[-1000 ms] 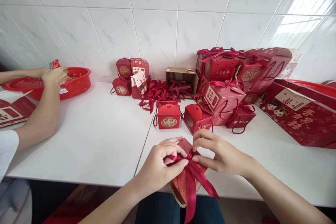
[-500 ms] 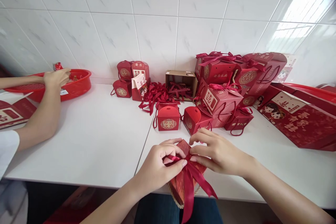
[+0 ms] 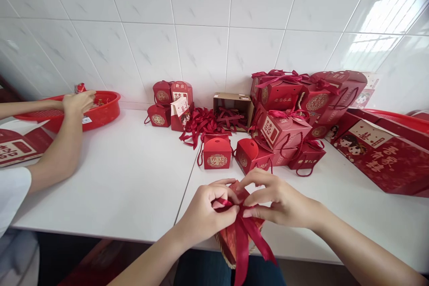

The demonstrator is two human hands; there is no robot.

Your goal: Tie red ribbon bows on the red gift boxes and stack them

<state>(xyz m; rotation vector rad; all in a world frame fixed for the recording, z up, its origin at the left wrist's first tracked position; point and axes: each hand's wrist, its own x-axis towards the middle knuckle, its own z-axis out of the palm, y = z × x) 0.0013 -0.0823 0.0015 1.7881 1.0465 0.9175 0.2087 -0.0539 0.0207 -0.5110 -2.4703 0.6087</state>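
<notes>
At the table's front edge, a red gift box (image 3: pixel 228 242) with a gold twisted cord handle sits tilted between my hands. A dark red ribbon (image 3: pixel 241 250) is gathered on its top, its two tails hanging toward me. My left hand (image 3: pixel 208 209) rests against the box and pinches a ribbon loop between thumb and fingers. From the other side, my right hand (image 3: pixel 277 197) has its thumb and fingertips at the knot, index finger arched above. My fingers partly hide the knot.
Several red boxes (image 3: pixel 217 154) stand ahead, with a taller stack (image 3: pixel 281 94) at right. Loose ribbons (image 3: pixel 204 120) spill beside an open carton (image 3: pixel 250 107). A large gift bag (image 3: pixel 378 152) lies at right. At left, a co-worker's hand (image 3: pixel 78 102) reaches over a red basket (image 3: pixel 110 109).
My right fingers have shifted slightly at the knot, the index finger reaching farther over it. The camera view has tilted a little. The co-worker's hand stays over the basket.
</notes>
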